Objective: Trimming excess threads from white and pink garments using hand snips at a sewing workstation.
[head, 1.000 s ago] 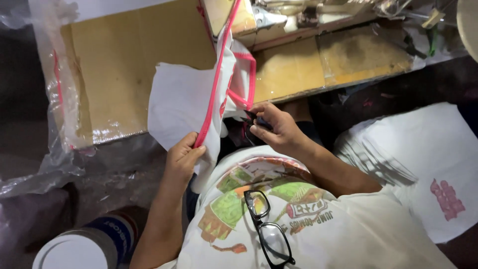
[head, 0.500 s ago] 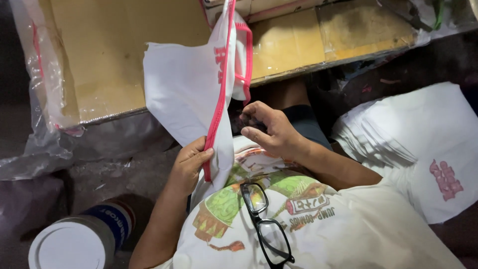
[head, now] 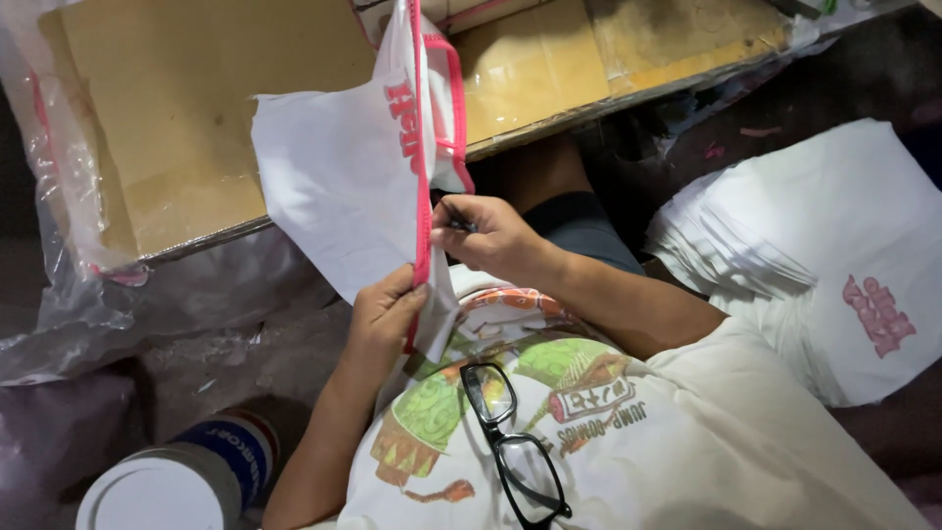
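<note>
Clearly my left hand (head: 388,314) pinches the pink-trimmed white fabric bag (head: 343,186) at its lower edge — keeping it taut — while my right hand (head: 491,236), at 3 o'clock, grips a small dark tool (head: 453,218) against the trim.

Both hands (head: 388,314) (head: 491,236) raised, fingers pinched shut.
</note>
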